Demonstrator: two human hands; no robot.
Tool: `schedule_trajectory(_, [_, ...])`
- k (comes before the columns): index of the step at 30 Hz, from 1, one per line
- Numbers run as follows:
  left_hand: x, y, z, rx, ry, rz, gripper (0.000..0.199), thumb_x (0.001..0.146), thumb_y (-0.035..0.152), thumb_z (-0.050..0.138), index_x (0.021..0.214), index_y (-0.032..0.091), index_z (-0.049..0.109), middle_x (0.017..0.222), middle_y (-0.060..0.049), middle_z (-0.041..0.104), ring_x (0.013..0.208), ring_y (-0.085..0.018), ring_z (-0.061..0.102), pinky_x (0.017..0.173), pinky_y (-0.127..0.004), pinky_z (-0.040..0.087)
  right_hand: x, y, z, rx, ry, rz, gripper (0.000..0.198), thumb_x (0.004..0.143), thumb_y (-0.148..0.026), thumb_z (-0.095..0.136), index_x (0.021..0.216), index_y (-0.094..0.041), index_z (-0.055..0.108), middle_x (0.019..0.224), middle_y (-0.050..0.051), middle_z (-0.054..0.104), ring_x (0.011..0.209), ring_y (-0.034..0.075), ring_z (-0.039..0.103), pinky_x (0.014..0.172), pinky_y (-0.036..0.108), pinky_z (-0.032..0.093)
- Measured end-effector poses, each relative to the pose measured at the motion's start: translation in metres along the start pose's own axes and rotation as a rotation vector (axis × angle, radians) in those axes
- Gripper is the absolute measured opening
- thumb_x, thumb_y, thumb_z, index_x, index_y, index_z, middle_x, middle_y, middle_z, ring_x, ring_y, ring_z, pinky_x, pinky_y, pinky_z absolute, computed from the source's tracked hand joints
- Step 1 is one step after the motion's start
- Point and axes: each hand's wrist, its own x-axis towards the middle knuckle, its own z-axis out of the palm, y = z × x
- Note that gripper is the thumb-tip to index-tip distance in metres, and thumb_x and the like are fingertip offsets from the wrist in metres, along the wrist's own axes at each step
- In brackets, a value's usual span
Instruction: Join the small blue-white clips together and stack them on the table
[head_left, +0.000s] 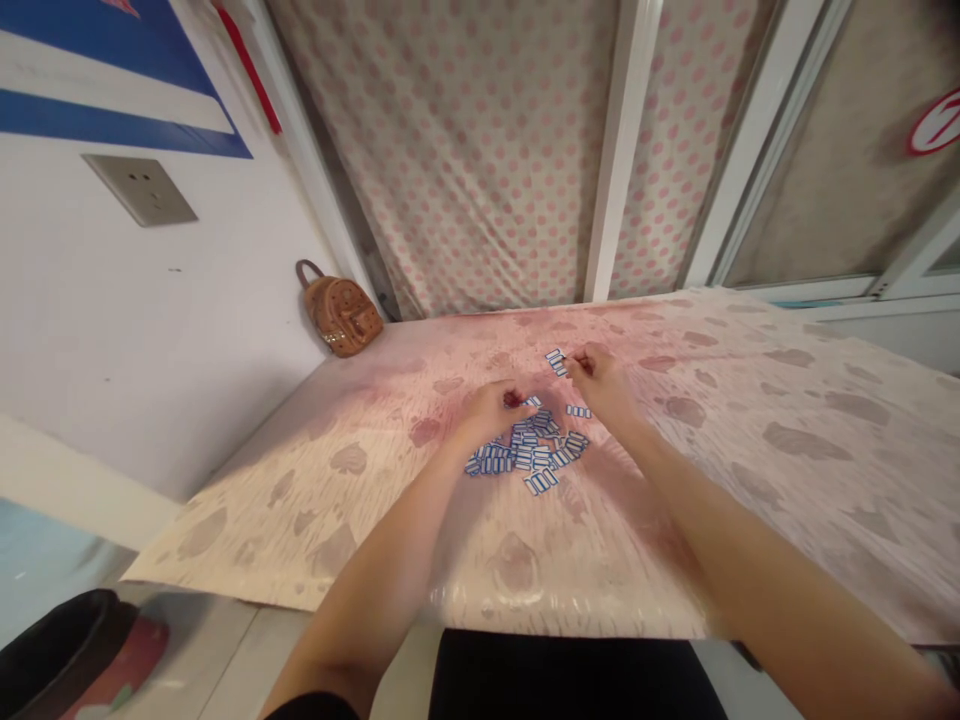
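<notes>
Between my forearms a loose pile of small blue-and-white striped cards (532, 455) is spread on the table. My left hand (487, 412) is at the pile's far left side, its fingers curled and thumb closed on a blue-and-white card (534, 402). A dark red patch shows by its curled fingers; what it is I cannot make out. Farther forward and to the right, my right hand (598, 372) pinches another striped card (556, 362) by its edge, just above the tabletop. One single card (578, 411) lies apart, between the pile and my right hand.
A patterned plastic cloth covers the table (517, 565). At its far left corner a small brown backpack-shaped bag (341, 312) leans on the wall below a socket (141, 189). A dotted curtain (480, 150) hangs behind the table. A dark-rimmed bin-like object (82, 650) stands at lower left.
</notes>
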Motion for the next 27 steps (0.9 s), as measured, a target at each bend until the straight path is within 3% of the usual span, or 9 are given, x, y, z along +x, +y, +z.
schedule_trajectory(5, [0.001,0.006,-0.007,-0.406,0.104,-0.081,0.034,0.069,0.045,0.076,0.073,0.014,0.062,0.067,0.001,0.06,0.061,-0.01,0.052,0.058,-0.022,0.037,-0.004,-0.008,0.0,0.01,-0.088,0.058,0.012,0.083,-0.033,0.053,0.078,-0.022,0.053,0.062,-0.001,0.062,0.057,0.015,0.06,0.057,0.027,0.043])
schedule_trajectory(12, [-0.001,0.012,-0.008,-0.638,0.191,-0.163,0.033,0.065,0.039,0.081,0.081,0.013,0.069,0.067,0.002,0.063,0.058,-0.008,0.052,0.057,-0.021,0.037,-0.01,-0.01,0.008,0.193,-0.121,0.124,0.011,0.081,-0.032,0.055,0.079,-0.021,0.053,0.064,0.0,0.063,0.06,0.016,0.064,0.063,0.029,0.05])
schedule_trajectory(15, [-0.001,0.011,-0.007,-0.723,0.202,-0.193,0.035,0.064,0.039,0.083,0.079,0.013,0.066,0.071,-0.001,0.067,0.065,-0.011,0.06,0.064,-0.023,0.045,-0.012,-0.013,0.011,0.281,-0.137,0.134,0.011,0.08,-0.032,0.056,0.081,-0.021,0.054,0.071,0.001,0.065,0.066,0.016,0.067,0.067,0.031,0.053])
schedule_trajectory(19, [-0.003,0.017,-0.005,-0.756,0.202,-0.182,0.042,0.067,0.043,0.083,0.087,0.013,0.062,0.087,-0.009,0.073,0.082,-0.018,0.07,0.077,-0.029,0.052,-0.014,-0.017,0.013,0.275,-0.12,0.141,0.015,0.079,-0.035,0.058,0.08,-0.02,0.055,0.069,0.001,0.064,0.063,0.015,0.065,0.066,0.03,0.052])
schedule_trajectory(27, [-0.004,0.025,0.001,-0.724,0.063,-0.177,0.05,0.065,0.049,0.084,0.079,0.017,0.048,0.077,-0.006,0.073,0.066,-0.015,0.068,0.069,-0.029,0.053,-0.017,-0.021,0.014,0.276,-0.191,0.091,0.018,0.08,-0.038,0.058,0.08,-0.021,0.056,0.07,0.0,0.063,0.063,0.015,0.063,0.064,0.029,0.052])
